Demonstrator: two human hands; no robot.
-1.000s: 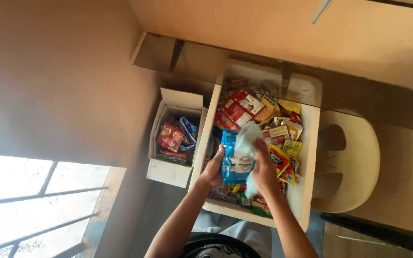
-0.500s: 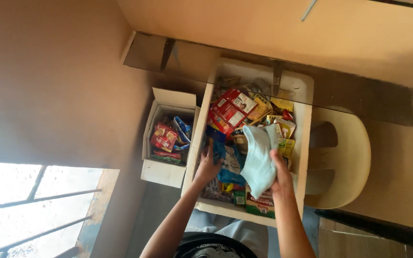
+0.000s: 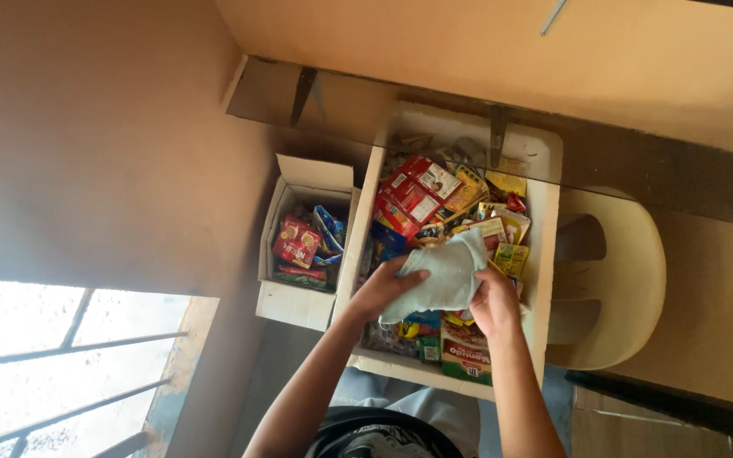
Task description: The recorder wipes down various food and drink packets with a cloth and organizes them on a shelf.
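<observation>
Left hand [image 3: 382,288] grips the left edge of a pale grey-green cloth [image 3: 443,276], fingers curled over the top of it, thumb side toward the camera. Right hand [image 3: 494,298] closed on the cloth's right lower edge, knuckles up, fingers tucked under the fabric. Both forearms come up from the bottom of the head view, bare, angled slightly inward so the hands meet over the middle of the box. Cloth is bunched between the two hands, held just above the contents, its upper corner reaching toward the back right.

Under the hands: a long white open box [image 3: 545,254] packed with small snack packets. Red packets [image 3: 409,197] lie at the back left, yellow sachets [image 3: 506,227] at the back right, a green-and-brown packet [image 3: 466,356] at the near edge just below the right hand. Cannot tell whether the cloth touches the packets.

Just left of the big box, touching or nearly so, a smaller white cardboard box [image 3: 299,305] with flap open, holding red packets and blue ones.

Right of the big box a cream plastic chair [image 3: 638,280], partly hidden by it. Brown wall [image 3: 86,153] on the left, bright window with bars [image 3: 53,356] lower left. Dark rounded object [image 3: 383,432] at bottom centre near the person's lap, unclear what it is.
</observation>
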